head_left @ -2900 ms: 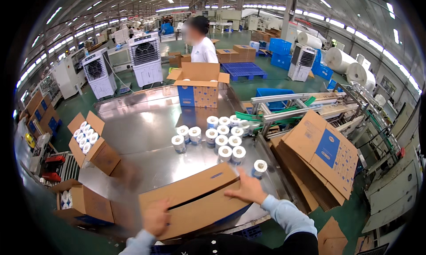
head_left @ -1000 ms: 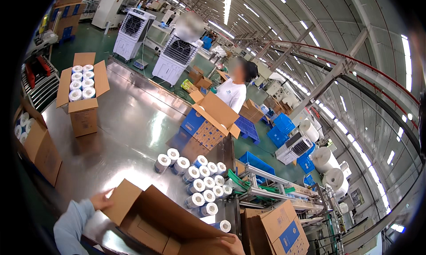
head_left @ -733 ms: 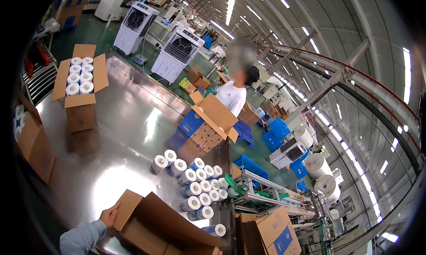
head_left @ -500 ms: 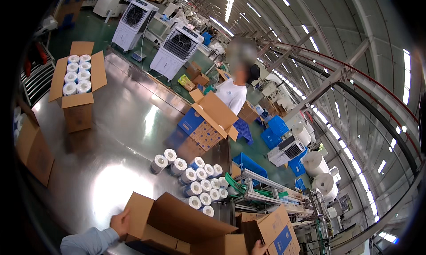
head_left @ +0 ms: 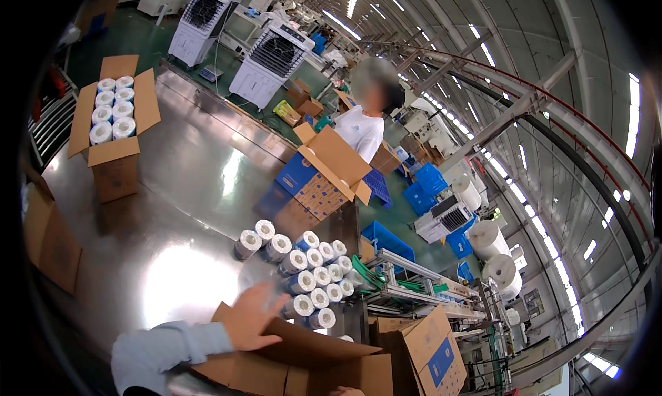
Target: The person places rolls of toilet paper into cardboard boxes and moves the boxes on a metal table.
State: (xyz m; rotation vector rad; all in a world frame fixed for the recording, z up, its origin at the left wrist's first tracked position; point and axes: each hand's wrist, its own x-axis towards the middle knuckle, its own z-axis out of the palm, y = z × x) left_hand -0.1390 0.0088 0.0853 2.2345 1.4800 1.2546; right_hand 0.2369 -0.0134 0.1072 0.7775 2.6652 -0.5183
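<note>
An open cardboard box [head_left: 261,374] stands at the front edge in front of me. My left hand [head_left: 254,319] is over its far left flap, fingers spread and holding nothing. Only a sliver of my right hand [head_left: 346,392] shows inside the box's near right side, at the picture's lower edge, its fingers mostly hidden. Just beyond the box several wrapped paper rolls [head_left: 294,261] stand upright in a cluster on the shiny metal table [head_left: 186,210]. The nearest rolls are a short way from my left fingertips.
At the far left stands an open carton [head_left: 116,179] packed with rolls. Another carton [head_left: 55,237] sits at the left rim. Across the table a person in a white shirt [head_left: 360,130] is behind a blue-printed open box [head_left: 310,189]. A conveyor [head_left: 414,306] and a blue-panelled box [head_left: 434,354] are right.
My left hand has left the box's left edge and moved right, toward the rolls, opening its fingers. My right hand has shifted left off the right side, and the far flap sits lower.
</note>
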